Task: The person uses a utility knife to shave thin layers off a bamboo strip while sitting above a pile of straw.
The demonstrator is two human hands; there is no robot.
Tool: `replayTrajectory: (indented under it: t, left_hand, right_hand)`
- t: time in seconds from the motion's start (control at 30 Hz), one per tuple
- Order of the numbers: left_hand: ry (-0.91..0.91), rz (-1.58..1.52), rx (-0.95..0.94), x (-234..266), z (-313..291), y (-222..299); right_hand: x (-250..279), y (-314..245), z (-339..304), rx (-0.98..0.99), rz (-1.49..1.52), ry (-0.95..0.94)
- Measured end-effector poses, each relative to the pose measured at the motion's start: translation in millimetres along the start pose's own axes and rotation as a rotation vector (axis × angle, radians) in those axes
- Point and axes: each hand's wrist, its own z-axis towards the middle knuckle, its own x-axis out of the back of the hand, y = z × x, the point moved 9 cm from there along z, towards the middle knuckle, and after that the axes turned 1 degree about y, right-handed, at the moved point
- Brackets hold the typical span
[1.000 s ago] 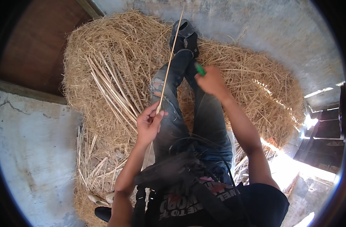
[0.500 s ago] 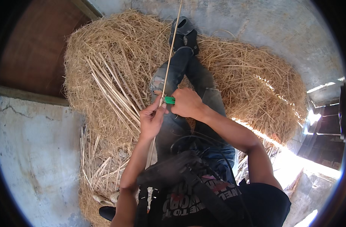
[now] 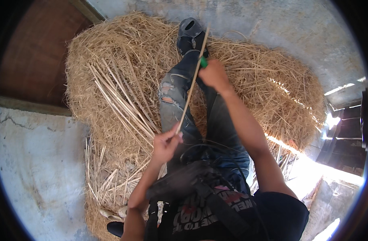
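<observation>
My left hand (image 3: pixel 166 145) pinches the lower end of a thin, pale bamboo-like strip (image 3: pixel 190 94) between thumb and fingers, above my thigh. From there the strip slants up and slightly right, its far tip near my shoe. Farther along it, my right hand (image 3: pixel 215 76) is closed round a small green tool (image 3: pixel 203 62). The tool meets the strip near its upper part; most of it is hidden in my fist, and its kind does not show. Below lie my outstretched legs in torn dark jeans (image 3: pixel 174 98).
A bundle of similar pale strips (image 3: pixel 121 100) lies on the straw (image 3: pixel 111 40) to my left. More strips and scraps (image 3: pixel 105 180) are lower left. Straw (image 3: pixel 268 84) also covers the right side. Grey walls (image 3: pixel 35 160) enclose the spot, and my dark shoe (image 3: pixel 190 30) is at the far end.
My right hand with the green tool has moved away along the strip, from beside my left hand. The left hand has drawn the strip nearer and down, and its tip now shows.
</observation>
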Motion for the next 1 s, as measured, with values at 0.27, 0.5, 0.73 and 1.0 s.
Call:
replayTrajectory:
  t: [0.27,0.5,0.73,1.0]
  left_hand:
    - [-0.069,-0.041,0.003,25,-26,-27]
    - [0.082,-0.149,0.035,16,41,0]
    - [0.040,-0.318,0.010,-14,66,22]
    - [0.081,-0.225,0.037,-8,63,11]
  right_hand:
    - [126,70,91,-0.066,-0.104,0.229]
    - [23,-15,-40,0.169,-0.171,-0.163]
    - [-50,-40,-106,0.257,-0.195,-0.436]
    - [-58,-33,-113,0.271,-0.202,-0.461]
